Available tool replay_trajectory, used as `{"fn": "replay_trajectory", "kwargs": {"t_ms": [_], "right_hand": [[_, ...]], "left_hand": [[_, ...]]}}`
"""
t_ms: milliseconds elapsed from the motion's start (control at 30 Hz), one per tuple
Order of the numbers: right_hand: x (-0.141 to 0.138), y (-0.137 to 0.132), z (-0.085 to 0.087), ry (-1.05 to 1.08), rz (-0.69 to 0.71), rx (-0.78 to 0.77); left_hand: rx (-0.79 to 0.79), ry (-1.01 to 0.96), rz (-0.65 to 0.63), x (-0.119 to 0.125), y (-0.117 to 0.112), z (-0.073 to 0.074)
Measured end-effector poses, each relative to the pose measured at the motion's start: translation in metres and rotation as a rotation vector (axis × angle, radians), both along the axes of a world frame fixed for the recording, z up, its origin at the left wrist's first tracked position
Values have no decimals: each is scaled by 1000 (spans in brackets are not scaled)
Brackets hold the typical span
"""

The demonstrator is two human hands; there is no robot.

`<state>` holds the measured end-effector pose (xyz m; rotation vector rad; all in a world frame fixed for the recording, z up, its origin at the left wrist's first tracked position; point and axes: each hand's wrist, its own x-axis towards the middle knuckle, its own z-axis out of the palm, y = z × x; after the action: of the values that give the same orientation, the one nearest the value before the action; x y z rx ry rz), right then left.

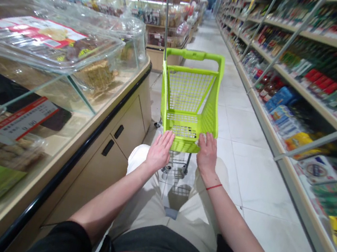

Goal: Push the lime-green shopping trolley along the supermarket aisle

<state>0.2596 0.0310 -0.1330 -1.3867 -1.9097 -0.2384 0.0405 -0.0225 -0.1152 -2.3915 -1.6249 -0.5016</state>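
Observation:
A small lime-green shopping cart [194,72] stands in the aisle right in front of my knees, its handle at the far side. Nothing lies in its mesh basket. The fingers of my left hand [160,151] are stretched out and rest at the left part of the near rim. At the right near corner, my right hand [208,154] has its fingers bent over the rim, closed on it. A red string bracelet [214,187] circles my right wrist. The undersides of both hands are hidden.
On the left runs a wooden display counter [140,110] with glass panels and packaged food [41,36]. Tall shelves [305,91] of packaged goods line the right side. Pale floor tiles [239,112] stretch down the aisle. A thin pole [167,13] rises from the cart's left side.

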Motion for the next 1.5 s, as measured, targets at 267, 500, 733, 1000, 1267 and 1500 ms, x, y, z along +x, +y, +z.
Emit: {"fn": "replay_trajectory", "kwargs": {"t_ms": [267, 500, 733, 1000, 1267, 1500], "right_hand": [[-86, -14, 8, -16, 183, -48], [-46, -13, 8, -52, 218, -56], [-19, -14, 3, -9, 104, -9], [-104, -17, 9, -43, 237, -50], [-43, -13, 9, -87, 273, -45], [16, -1, 4, -21, 69, -1]], "left_hand": [[3, -13, -21, 0, -2, -1], [-8, 20, 20, -13, 3, 8], [-35, 10, 21, -19, 9, 15], [-29, 8, 72, -11, 8, 16], [-13, 9, 102, -16, 8, 19], [-10, -1, 146, -10, 7, 14]]}}
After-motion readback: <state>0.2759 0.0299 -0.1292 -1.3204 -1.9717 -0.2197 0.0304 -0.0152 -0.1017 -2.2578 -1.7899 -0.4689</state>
